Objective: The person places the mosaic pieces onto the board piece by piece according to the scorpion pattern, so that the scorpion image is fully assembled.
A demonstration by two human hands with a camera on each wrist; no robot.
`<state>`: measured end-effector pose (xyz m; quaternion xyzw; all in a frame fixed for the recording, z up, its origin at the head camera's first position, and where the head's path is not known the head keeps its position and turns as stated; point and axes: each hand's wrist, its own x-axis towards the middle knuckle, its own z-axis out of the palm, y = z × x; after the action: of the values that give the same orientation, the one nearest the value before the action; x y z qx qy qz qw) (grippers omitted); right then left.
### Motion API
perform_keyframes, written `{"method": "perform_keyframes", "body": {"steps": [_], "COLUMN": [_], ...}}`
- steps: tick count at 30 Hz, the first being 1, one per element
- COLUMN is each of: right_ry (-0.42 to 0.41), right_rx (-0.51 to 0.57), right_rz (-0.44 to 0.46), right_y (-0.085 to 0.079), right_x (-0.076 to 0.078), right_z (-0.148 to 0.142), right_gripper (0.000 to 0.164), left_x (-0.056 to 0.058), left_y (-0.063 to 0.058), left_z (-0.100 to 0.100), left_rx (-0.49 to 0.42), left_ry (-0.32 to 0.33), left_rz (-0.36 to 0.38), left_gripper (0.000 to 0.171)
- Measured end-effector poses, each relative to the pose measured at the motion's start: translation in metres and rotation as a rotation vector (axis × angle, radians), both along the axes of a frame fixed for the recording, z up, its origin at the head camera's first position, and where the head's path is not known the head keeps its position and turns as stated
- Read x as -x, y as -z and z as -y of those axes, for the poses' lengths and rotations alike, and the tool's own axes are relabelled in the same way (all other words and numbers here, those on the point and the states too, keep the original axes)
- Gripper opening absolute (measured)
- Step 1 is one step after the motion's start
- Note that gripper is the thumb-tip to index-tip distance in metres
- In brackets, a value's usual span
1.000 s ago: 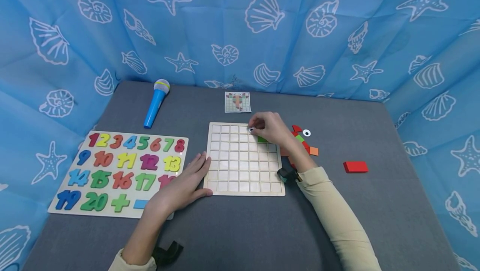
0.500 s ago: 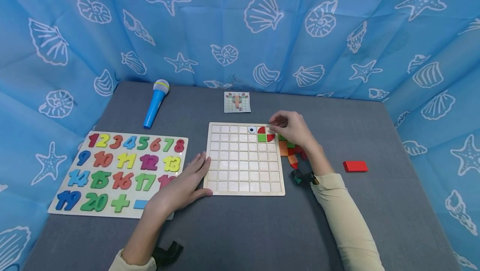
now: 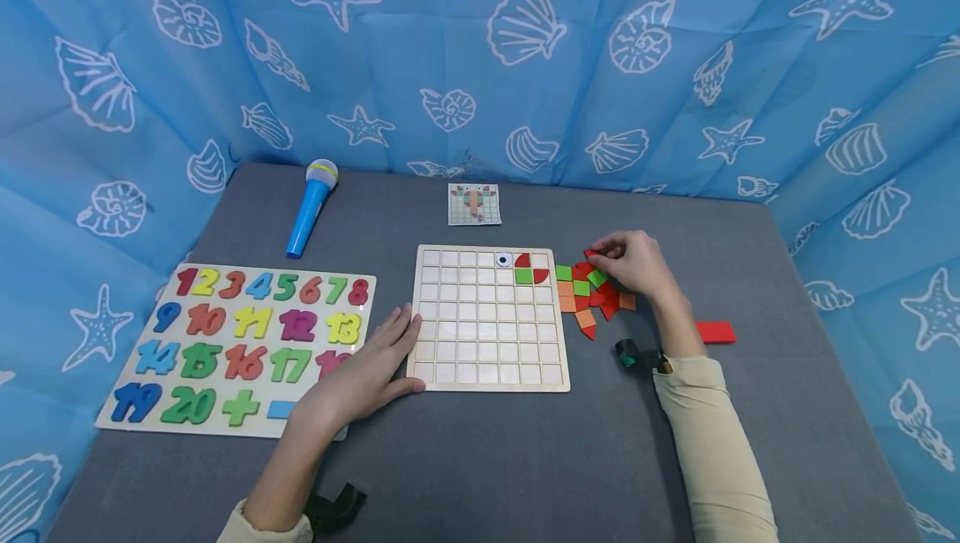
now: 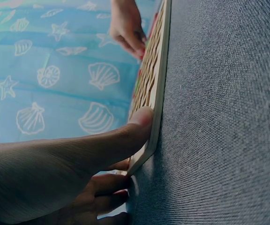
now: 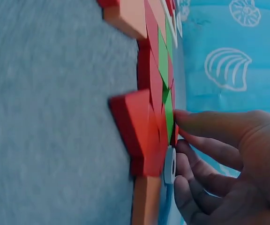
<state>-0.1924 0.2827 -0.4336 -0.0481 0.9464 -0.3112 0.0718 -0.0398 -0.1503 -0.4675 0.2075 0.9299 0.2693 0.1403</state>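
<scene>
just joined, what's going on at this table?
A person's left hand rests against the left edge of a gridded wooden board; their right hand pinches a red piece at the loose pile by its right edge. An eye tile, two red quarter-rounds and a green square sit toward the board's far right corner; most cells are bare.

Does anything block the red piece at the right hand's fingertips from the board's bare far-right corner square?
Nothing visible: only some table and the board's rim lie between the red piece and that square.
</scene>
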Motion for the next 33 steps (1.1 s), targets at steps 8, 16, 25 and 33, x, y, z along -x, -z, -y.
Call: {"method": "perform_keyframes", "body": {"steps": [8,16,25,33], "right_ry": [-0.002,-0.038,-0.072,-0.121], "right_rx": [-0.032,-0.006,0.011,0.136], "right_rz": [0.03,-0.012,-0.063,-0.075], "right_y": [-0.001,-0.002,-0.006,-0.012], "right_x": [0.001,0.001,-0.003,-0.013], "right_z": [-0.004,0.0,0.005,0.035], "right_gripper": [0.028,0.023,0.025,0.025], "left_x": [0.0,-0.004,-0.004,-0.001], "left_y": [-0.004,-0.028,-0.022,-0.004], "left_z": [0.0,-0.005,-0.002,0.0], "left_rx": [-0.015,0.03,-0.019,-0.005], "left_ry": [0.003,0.017,0.017,0.0], "left_rz": [0.008,0.049,0.032,0.014], "left_gripper": [0.1,0.095,0.097,0.101]}}
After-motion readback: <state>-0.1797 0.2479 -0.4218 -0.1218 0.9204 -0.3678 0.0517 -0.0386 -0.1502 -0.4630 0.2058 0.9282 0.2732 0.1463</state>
